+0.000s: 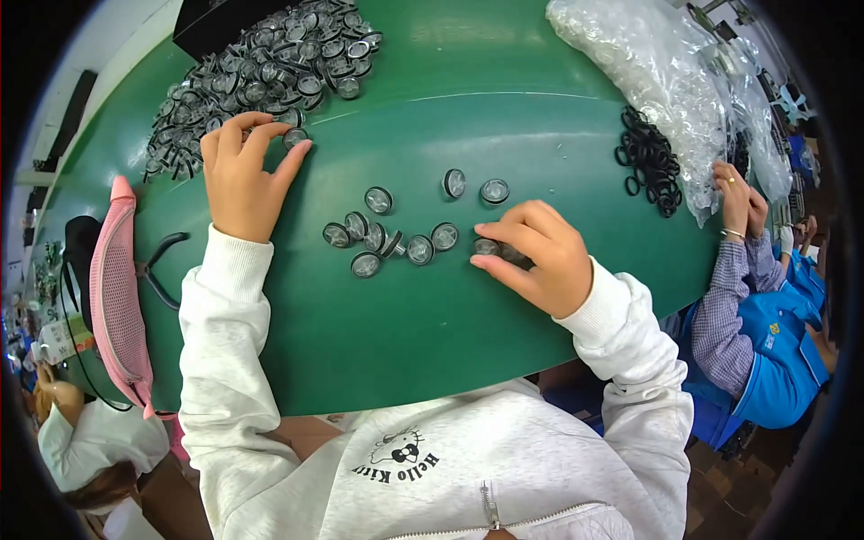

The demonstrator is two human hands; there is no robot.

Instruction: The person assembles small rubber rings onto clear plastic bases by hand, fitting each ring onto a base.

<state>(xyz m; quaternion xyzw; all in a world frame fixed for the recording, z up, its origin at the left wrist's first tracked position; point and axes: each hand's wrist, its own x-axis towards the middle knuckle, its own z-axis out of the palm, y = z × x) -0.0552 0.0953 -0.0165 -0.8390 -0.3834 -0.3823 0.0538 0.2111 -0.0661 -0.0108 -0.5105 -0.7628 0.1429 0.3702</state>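
Note:
My left hand (245, 180) is at the near edge of a big heap of small round parts (261, 76), clear plastic with black rings around them. Between its thumb and fingertips it pinches one round part (294, 138). My right hand (544, 256) is further right, thumb and forefinger closed on another round part (486, 247). Something dark shows under its curled fingers, partly hidden. Between the hands several more of these parts lie loosely grouped on the green table (378, 342); a single part (494, 191) sits just beyond my right hand.
Loose black rings (650, 162) lie at the right beside a large clear plastic bag (643, 72). A co-worker's hands (736, 200) are next to the bag. On the left are a pink mesh pouch (121, 297) and dark-handled pliers (160, 279). A black box (211, 31) stands behind the heap.

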